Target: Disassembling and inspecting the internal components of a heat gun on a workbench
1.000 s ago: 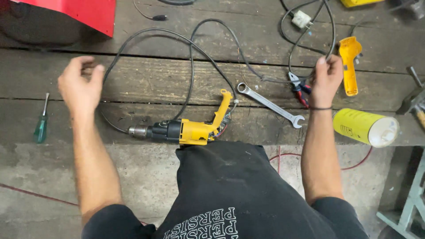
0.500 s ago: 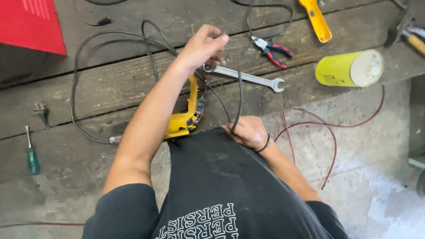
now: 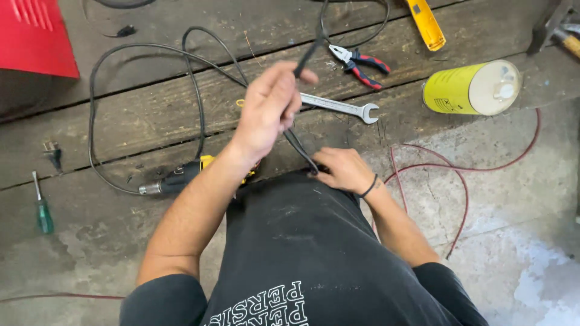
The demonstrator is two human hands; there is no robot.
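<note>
Left hand point(image 3: 269, 108) is closing its fingers point(image 3: 289, 90) on the black cord point(image 3: 196, 108), lifting a stretch above the planks. Right hand point(image 3: 344, 171) is pinching the same cord at the shirt hem, fingers together. Since half a second ago, the left hand has risen off the drill point(image 3: 181, 176). The cord is looping leftward across the boards; a spanner point(image 3: 341, 107) is lying just beyond.

At the upper right of the frame we see a yellow cylindrical can point(image 3: 468, 89) lying on its side on the wooden planks, its pale round end facing right. On its yellow wall sits a small printed label point(image 3: 444, 104) with dark markings. We find no signs or screens.
</note>
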